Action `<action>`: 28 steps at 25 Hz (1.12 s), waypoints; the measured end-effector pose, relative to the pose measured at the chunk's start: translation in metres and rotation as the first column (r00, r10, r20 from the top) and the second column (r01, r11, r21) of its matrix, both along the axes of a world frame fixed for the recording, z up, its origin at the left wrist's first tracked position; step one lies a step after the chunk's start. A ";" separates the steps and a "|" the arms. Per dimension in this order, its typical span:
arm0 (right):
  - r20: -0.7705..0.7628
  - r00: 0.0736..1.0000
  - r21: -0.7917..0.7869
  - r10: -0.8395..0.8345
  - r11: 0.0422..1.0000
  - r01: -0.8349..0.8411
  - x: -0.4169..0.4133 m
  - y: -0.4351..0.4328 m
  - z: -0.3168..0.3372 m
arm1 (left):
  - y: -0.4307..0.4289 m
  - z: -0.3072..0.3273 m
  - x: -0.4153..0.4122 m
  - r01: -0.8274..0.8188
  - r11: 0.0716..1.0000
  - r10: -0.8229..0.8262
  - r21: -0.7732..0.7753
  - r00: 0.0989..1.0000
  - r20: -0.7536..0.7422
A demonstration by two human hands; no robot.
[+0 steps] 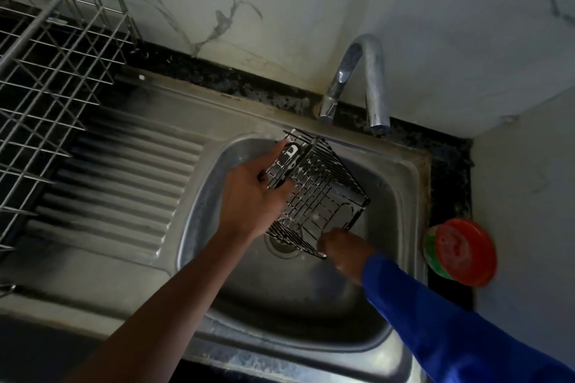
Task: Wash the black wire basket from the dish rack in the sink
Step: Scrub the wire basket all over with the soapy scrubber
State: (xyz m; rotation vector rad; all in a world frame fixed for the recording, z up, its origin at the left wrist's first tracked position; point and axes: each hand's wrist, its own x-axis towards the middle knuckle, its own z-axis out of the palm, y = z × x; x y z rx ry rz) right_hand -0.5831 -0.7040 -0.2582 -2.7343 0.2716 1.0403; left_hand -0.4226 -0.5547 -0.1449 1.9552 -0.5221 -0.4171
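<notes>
Both arms reach in from the bottom of the shot and meet in the middle. The left arm (174,283) is bare and comes up diagonally from the lower left, pretty much straight. The left hand (249,199) is turned back-side up, with its fingers (275,185) curled round one end of the black wire basket (323,193) and the thumb stretched up along the top edge. The right arm comes in from the lower right in a blue sleeve (435,320) down to the wrist. The right hand (340,253) sits lower, knuckles up, fingers bunched on the basket's near corner. It's dark there, so the exact grip is hard to make out.
</notes>
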 end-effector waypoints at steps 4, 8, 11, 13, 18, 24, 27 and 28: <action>0.083 0.996 -0.016 0.040 0.999 -0.039 0.012 -0.007 -0.009 | -0.006 -0.002 -0.009 0.002 1.000 -0.003 -0.023 0.999 -0.045; 0.031 0.988 0.003 0.154 0.988 -0.154 0.012 -0.005 -0.004 | -0.004 -0.001 -0.006 0.032 0.999 -0.032 0.001 0.999 -0.029; -0.081 0.988 -0.021 0.135 0.990 -0.137 0.008 0.000 0.001 | 0.000 -0.007 -0.004 -0.009 0.999 0.005 -0.033 0.994 -0.108; -0.064 0.998 -0.019 0.011 1.000 -0.012 0.011 0.002 -0.006 | -0.005 -0.005 -0.012 0.019 0.999 -0.021 -0.028 0.996 -0.087; -0.037 0.981 -0.034 0.191 0.981 -0.193 0.009 0.002 0.001 | 0.000 -0.003 -0.008 0.025 1.000 -0.024 0.018 0.998 -0.055; 0.295 0.764 0.276 -0.574 0.817 0.507 0.001 -0.026 0.017 | 0.001 0.004 -0.007 0.021 0.997 -0.021 0.077 1.000 0.008; 0.198 0.857 0.173 -0.477 0.877 0.448 0.005 -0.013 0.009 | -0.004 0.003 -0.010 0.018 0.999 -0.017 0.040 0.999 -0.032; 0.179 0.885 0.117 -0.431 0.902 0.416 0.007 -0.006 0.005 | -0.004 0.002 -0.011 0.015 1.000 -0.015 0.020 0.999 -0.044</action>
